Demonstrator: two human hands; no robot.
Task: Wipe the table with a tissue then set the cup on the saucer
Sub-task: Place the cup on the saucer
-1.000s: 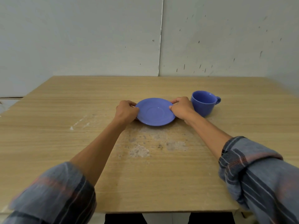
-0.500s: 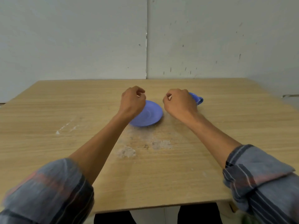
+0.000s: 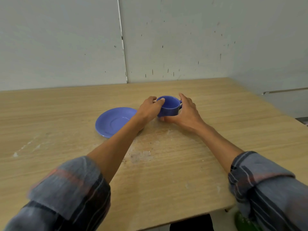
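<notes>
A blue cup (image 3: 170,107) stands upright on the wooden table (image 3: 166,180), just right of a blue saucer (image 3: 113,121) that lies flat and bare. My left hand (image 3: 150,108) grips the cup's left side, with a finger over the rim. My right hand (image 3: 186,110) wraps the cup's right side by the handle, thumb under its front. My left forearm crosses the saucer's right edge. No tissue is in view.
Whitish smears and residue (image 3: 140,155) mark the table in front of the saucer, and more streaks (image 3: 26,147) lie at the left. A grey wall (image 3: 183,39) stands behind the table. The table's near edge runs low in the view, with a green object (image 3: 243,220) below it.
Both hands let go of the saucer, rose, then moved right onto the cup. The view has swung so the saucer now sits left of the hands.
</notes>
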